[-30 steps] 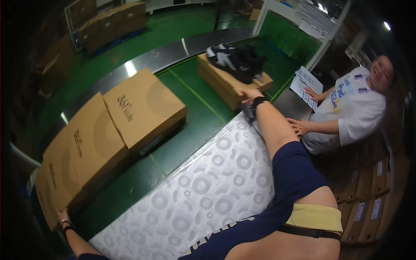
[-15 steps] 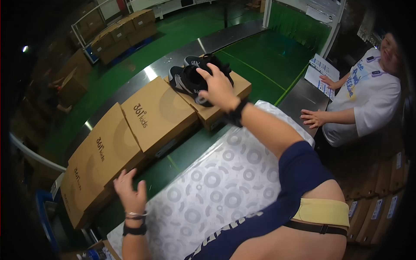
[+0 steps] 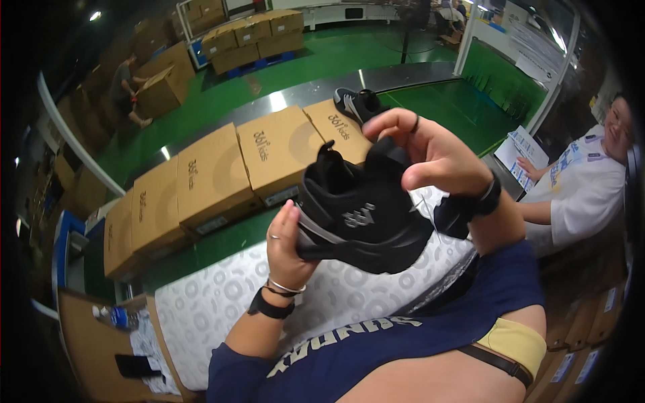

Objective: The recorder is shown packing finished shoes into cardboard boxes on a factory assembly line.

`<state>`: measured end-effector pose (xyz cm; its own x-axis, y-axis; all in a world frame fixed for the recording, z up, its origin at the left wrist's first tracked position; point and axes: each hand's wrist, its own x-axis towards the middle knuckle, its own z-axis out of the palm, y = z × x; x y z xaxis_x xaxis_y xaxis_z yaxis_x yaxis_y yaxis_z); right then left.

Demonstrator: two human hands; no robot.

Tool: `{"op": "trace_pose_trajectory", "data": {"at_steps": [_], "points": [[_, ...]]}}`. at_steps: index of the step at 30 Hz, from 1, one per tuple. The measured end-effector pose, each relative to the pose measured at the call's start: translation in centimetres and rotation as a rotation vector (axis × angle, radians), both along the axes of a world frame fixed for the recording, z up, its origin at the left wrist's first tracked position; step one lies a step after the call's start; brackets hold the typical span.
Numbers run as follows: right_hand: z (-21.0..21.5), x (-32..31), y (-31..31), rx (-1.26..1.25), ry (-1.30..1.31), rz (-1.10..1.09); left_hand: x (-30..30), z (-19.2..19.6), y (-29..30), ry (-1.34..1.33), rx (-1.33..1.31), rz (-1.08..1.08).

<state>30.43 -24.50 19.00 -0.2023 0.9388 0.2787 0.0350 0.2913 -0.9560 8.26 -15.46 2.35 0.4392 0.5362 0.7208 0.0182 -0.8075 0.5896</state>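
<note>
- The left hand (image 3: pixel 287 245) grips the near left end of a black sneaker (image 3: pixel 359 215), thumb and fingers closed around its sole edge and grey side stripe.
- The right hand (image 3: pixel 430 151) pinches the shoe's upper from above, fingers curled over the collar, a ring on one finger (image 3: pixel 415 123).
- The black sneaker is held up in the air between both hands, in the middle of the view, above a white patterned table cover (image 3: pixel 222 302).
- Both wrists wear dark bands; the left also carries thin bracelets (image 3: pixel 285 287).
- Beyond the cover, a row of tan cardboard shoe boxes (image 3: pixel 215 174) lies lid-up on a green conveyor belt (image 3: pixel 222 245), running from near left to far right.
- A second black sneaker (image 3: pixel 359 104) sits on the farthest box of the row, well apart from the held one.
- At the right, another person in a white shirt (image 3: pixel 584 191) sits with a hand on a printed sheet (image 3: pixel 521 149).
- Near left, a water bottle (image 3: pixel 114 316) and a dark phone (image 3: pixel 134 366) lie on a brown surface.
- Far left, stacked cartons (image 3: pixel 252 33) stand on the green floor, with another person beside them.
</note>
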Motion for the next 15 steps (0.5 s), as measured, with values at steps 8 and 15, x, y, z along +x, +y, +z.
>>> {"op": "trace_pose_trajectory", "data": {"at_steps": [8,15], "points": [[-15.7,-8.8,6.1,-0.317,0.503,-0.183,-11.4,-0.4,-3.8,0.031,-1.074,-0.025],[-21.2,-11.9,6.3,-0.347,0.263,-0.271,-30.3,-5.0,-6.4,1.099,-0.612,1.383]]}}
